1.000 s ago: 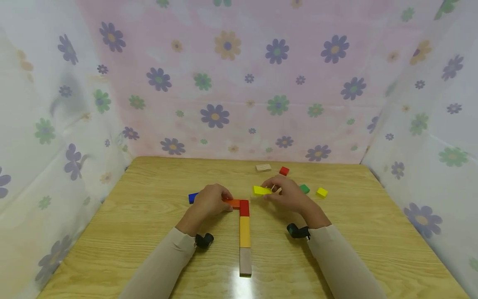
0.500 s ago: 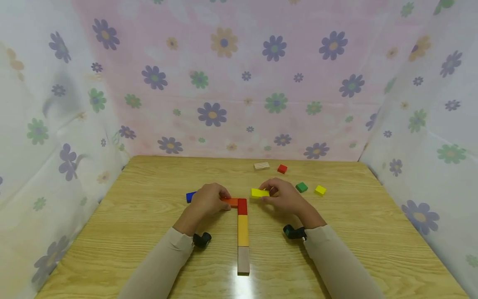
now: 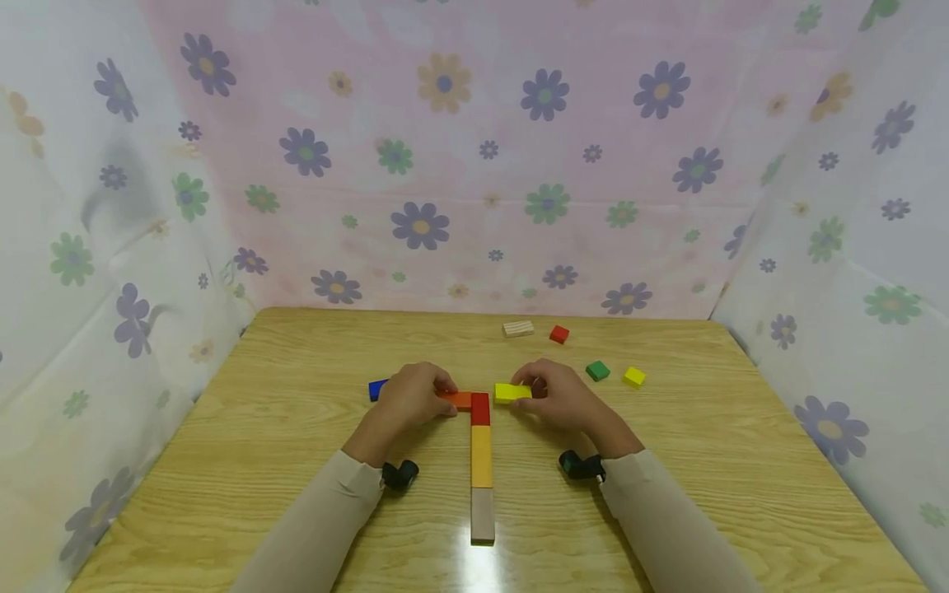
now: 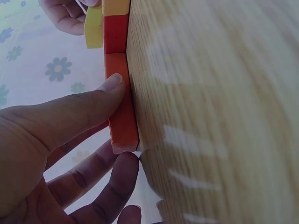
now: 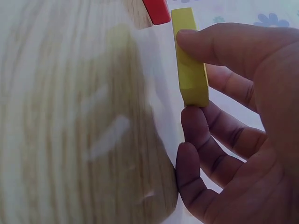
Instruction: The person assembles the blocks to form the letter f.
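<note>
Yellow block (image 3: 508,394) — in right hand (image 3: 558,397)

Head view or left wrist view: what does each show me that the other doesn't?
Only the head view shows the partly hidden blue block, pale striped wooden block, small red block, small green block, small yellow block, greyish-tan rectangular block, beige sleeves and black wrist devices.

Only the left wrist view shows the outer end of the orange rectangular block, with a fingertip at it.

Both show part of that orange block, the dark red block, amber rectangular block, longer bright yellow block, left hand, right hand, wood-grained table and flowered cloth.
</note>
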Tool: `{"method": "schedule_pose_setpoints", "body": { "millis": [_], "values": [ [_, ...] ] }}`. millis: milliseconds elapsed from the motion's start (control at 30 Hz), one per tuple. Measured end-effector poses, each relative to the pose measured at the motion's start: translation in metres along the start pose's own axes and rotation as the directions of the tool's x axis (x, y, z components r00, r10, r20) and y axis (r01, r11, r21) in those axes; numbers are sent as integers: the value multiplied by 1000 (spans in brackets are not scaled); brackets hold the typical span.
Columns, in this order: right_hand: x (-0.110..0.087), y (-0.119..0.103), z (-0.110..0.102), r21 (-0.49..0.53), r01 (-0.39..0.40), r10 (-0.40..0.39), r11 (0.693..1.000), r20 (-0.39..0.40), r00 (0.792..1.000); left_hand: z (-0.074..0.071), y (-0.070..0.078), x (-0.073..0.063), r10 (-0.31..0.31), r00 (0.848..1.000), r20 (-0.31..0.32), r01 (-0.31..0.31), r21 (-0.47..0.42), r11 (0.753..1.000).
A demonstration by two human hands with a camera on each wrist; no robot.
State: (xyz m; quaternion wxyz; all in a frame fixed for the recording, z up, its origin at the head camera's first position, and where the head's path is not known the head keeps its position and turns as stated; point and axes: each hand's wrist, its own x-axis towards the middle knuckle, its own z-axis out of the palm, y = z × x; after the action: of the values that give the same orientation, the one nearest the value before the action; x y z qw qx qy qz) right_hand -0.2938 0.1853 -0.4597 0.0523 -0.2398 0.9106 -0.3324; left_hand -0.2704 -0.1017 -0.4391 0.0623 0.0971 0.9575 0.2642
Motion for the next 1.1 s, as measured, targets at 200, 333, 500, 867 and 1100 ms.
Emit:
{"method": "schedule_pose_setpoints", "body": {
  "millis": [200,333,500,867,1100],
  "values": [
    [-1,0,2,-6,-14,14,1000,14,1000,0,1,0,-9,1000,0,9,-7,1000],
    [-3,-2,4,0,-21,21,1000,19,1000,2,1,0,-9,1000,11,9,-16,1000],
    [-4,-5,6,-5,-20,20,1000,18,1000,2,-1,1,-3,1000,5,3,-19,1000],
    [-4,-9,6,-23,-5,5,1000,17,1000,0,0,1,0,1000,-2,0,-13,1000],
    [-4,-9,8,-22,-6,7,1000,10,1000,1,-1,0,-5,1000,2,5,-24,1000]
  ]
}}
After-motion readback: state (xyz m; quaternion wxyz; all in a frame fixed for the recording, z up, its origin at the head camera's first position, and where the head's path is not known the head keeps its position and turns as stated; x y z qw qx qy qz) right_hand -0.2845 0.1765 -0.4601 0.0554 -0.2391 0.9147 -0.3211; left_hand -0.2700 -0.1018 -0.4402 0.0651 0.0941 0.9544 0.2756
